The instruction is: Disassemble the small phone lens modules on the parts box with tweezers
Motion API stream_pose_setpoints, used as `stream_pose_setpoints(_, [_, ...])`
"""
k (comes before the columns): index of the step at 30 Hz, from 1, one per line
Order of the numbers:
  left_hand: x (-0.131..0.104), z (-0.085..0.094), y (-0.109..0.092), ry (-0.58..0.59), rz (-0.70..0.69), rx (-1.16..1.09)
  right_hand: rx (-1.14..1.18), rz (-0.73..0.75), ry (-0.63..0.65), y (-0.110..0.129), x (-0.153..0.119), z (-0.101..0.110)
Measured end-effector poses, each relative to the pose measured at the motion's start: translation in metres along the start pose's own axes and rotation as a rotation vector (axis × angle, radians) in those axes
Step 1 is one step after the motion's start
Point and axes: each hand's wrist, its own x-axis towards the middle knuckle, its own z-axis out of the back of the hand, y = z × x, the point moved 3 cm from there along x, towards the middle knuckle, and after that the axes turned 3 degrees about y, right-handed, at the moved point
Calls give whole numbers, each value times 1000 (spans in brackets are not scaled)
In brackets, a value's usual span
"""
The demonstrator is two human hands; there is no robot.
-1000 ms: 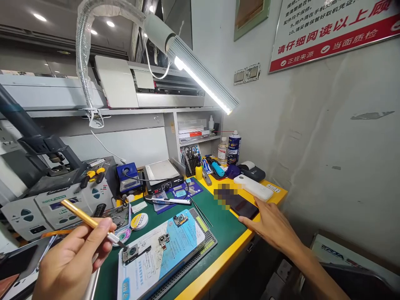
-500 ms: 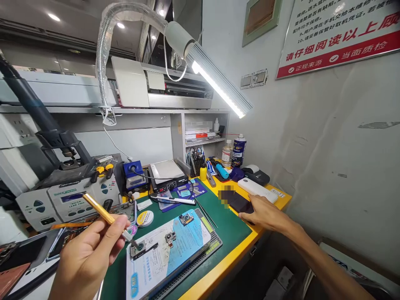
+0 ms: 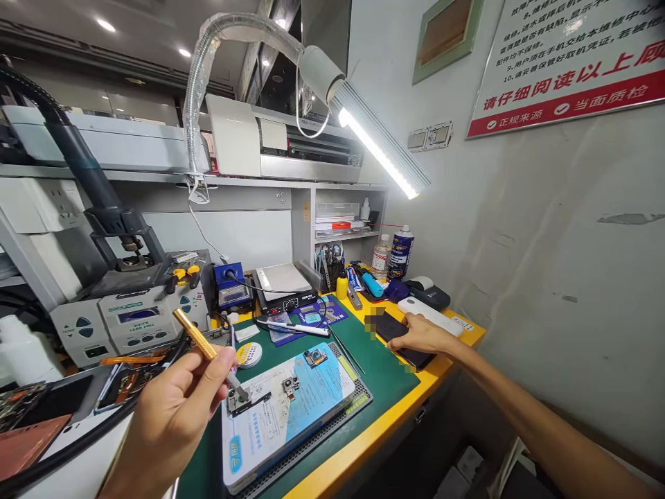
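My left hand [image 3: 179, 405] holds a gold-handled tool [image 3: 196, 335] with a flat grey metal tip, pinched between thumb and fingers. The tip is at a small camera module [image 3: 236, 400] on the near-left part of a blue-and-white box [image 3: 322, 395]; I cannot tell whether they touch. Two more camera modules, one mid-box [image 3: 291, 387] and one at the far end [image 3: 315, 355], lie on the same box. On the right, my right hand [image 3: 426, 336] grips a black phone [image 3: 385, 324] across its long sides; the hand covers part of it.
Tweezers [image 3: 347, 350] and a white pen-like tool [image 3: 298, 327] lie on the green mat [image 3: 387, 381]. A white phone-shaped slab [image 3: 420, 308] rests behind the right hand. A soldering station [image 3: 140, 319] stands left; a lit lamp [image 3: 382, 142] hangs above.
The view has shifted a little. My right hand has moved from the phone's near end further over it. My left hand still holds the tool at the same camera module.
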Motion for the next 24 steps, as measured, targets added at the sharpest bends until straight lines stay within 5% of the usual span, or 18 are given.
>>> stream_pose_setpoints(11, [4,1,16,59,12,7,1,19,-68,-2,-4,-5])
stream_pose_setpoints(24, [-10,-7,2,33,-23,-16,-96,13,-31,-22,-33,-5])
